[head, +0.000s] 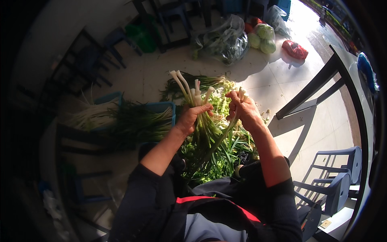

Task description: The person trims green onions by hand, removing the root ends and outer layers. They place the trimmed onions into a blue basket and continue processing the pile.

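Observation:
My left hand (193,117) is closed around a bunch of green garlic or scallion stalks (204,128), their white root ends up and green leaves hanging down. To its right, my right hand (246,111) grips a few more white-ended stalks (243,94), whose green parts slant down towards the bunch. Beneath both hands lies a pile of loose green leaves and trimmings (223,163), spread on the floor between my legs. Another bundle of long greens (205,81) rests on the floor just beyond my hands.
On the left, blue baskets (173,113) hold long greens and white-stemmed stalks (93,113). Plastic bags of vegetables (225,42), cabbages (262,39) and a red bag (295,50) sit ahead. A table leg (308,86) and plastic stools (338,190) stand right, a green bin (142,34) far left.

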Tool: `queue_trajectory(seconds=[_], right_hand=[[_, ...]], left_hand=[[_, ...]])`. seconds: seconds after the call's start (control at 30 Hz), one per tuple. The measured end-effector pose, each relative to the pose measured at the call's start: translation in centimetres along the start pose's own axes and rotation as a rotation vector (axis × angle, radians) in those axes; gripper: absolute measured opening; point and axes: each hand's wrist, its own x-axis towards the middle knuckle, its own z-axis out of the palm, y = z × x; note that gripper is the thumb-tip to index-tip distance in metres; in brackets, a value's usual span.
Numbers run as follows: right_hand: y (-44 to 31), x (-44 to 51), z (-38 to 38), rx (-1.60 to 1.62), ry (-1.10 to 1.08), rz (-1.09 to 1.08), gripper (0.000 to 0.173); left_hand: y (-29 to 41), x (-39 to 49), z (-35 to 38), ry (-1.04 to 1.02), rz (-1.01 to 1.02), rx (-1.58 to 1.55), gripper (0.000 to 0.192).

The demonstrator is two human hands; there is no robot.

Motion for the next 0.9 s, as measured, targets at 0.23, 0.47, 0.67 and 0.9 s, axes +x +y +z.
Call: queue_trajectory(seconds=[0.23, 0.47, 0.67, 0.9], right_hand=[[-0.6, 0.0, 1.2, -0.297, 0.055, 0.082, 0.020], [-1.4, 1.6, -5.5, -0.070, 0.300, -0.133, 0.019], [-1.3, 1.0, -3.1, -0.158, 0.214, -0.073, 0.022], [-0.7, 0.3, -0.8, -0.042, 0.102, -0.002, 0.023]], left_hand=[[-0.2, -0.8, 2.1, 0.069, 0.054, -0.090, 0.024], [1.6, 0.4, -2.8, 0.102, 0.044, 0.208, 0.013], [1.5, -1.4, 0.8, 0.049, 0.019, 0.445, 0.021], [0.7, -1.5, 3.4, 0.012, 0.135, 0.477, 0.025]])
